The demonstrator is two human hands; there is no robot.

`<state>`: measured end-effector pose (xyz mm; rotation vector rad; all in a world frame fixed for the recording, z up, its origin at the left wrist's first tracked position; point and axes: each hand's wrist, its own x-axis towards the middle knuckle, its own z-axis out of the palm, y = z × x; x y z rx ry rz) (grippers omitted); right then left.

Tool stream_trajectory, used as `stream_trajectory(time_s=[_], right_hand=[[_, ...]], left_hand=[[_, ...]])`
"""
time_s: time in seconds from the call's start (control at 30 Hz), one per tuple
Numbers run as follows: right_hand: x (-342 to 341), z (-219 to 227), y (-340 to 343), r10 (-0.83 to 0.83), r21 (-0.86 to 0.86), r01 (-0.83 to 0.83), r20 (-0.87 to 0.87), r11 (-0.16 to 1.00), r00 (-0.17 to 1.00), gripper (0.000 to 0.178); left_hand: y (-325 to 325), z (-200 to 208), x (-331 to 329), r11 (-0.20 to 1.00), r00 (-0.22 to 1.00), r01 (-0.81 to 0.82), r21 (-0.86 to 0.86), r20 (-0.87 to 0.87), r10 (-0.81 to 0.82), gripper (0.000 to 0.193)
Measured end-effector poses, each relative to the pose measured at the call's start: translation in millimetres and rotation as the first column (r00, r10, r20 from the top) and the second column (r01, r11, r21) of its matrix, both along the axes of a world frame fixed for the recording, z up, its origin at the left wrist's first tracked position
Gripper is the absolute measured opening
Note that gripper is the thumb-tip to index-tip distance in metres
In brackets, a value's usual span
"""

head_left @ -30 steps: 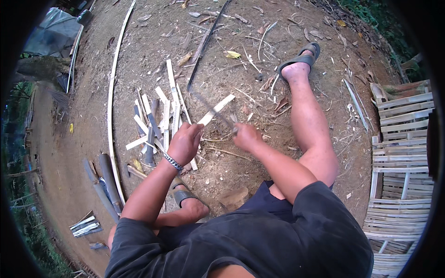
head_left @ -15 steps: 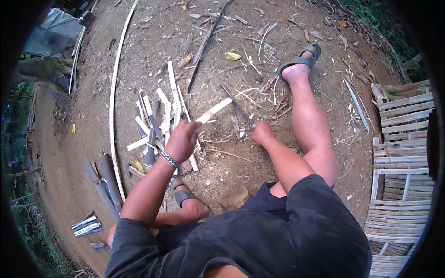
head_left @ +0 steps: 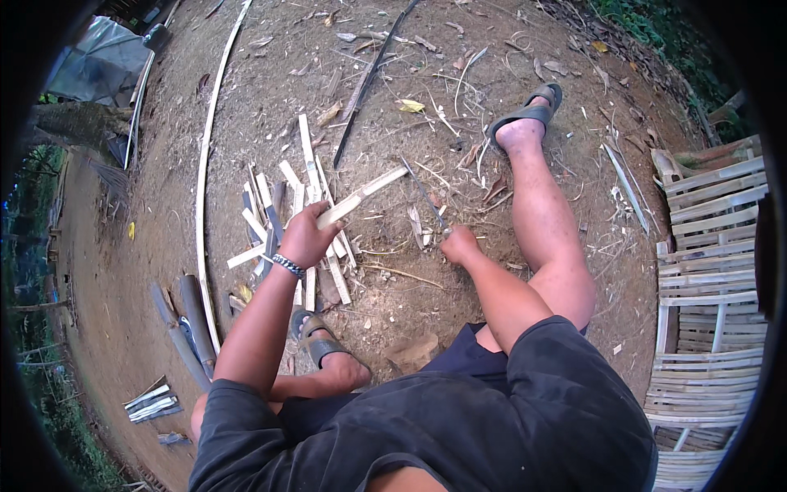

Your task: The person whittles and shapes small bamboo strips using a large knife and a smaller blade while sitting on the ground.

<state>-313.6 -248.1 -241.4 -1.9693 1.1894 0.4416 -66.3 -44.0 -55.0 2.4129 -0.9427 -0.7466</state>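
My left hand [head_left: 305, 236] grips a pale split bamboo stick [head_left: 369, 190] that points up and to the right. A beaded bracelet sits on that wrist. My right hand [head_left: 459, 243] holds the handle of a long dark knife [head_left: 425, 195], its blade angled up and to the left, tip close to the stick's far end but apart from it. A pile of cut bamboo strips [head_left: 283, 221] lies on the dirt under and left of my left hand.
I sit on bare dirt, right leg stretched out with a sandalled foot [head_left: 525, 115], left foot [head_left: 316, 340] tucked in. A long bent bamboo strip [head_left: 205, 164] runs along the left. A slatted bamboo panel [head_left: 709, 262] lies at right. Dark bamboo tubes [head_left: 184, 324] lie at lower left.
My right hand has pulled the knife away to the right, off the stick. My left hand still holds the stick, now tilted more upward.
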Motion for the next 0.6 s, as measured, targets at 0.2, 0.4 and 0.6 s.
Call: stream_trajectory(time_s=[0.2, 0.4, 0.6], right_hand=[[32.6, 56.2, 21.8, -0.051, 0.034, 0.047, 0.133, 0.998, 0.990, 0.028], [67.3, 137.6, 48.9, 0.272, 0.070, -0.280, 0.109, 0.957, 0.956, 0.030], [76.6, 130.6, 63.0, 0.407, -0.067, -0.402, 0.154, 0.913, 0.900, 0.036]], left_hand=[[-1.6, -25.3, -12.3, 0.956, 0.933, -0.294, -0.011, -0.221, 0.285, 0.027], [6.4, -18.4, -17.9, 0.999, 0.993, -0.025, -0.034, 0.116, 0.028, 0.033], [4.0, -8.6, -21.5, 0.998, 0.986, -0.059, -0.009, 0.156, 0.059, 0.033]])
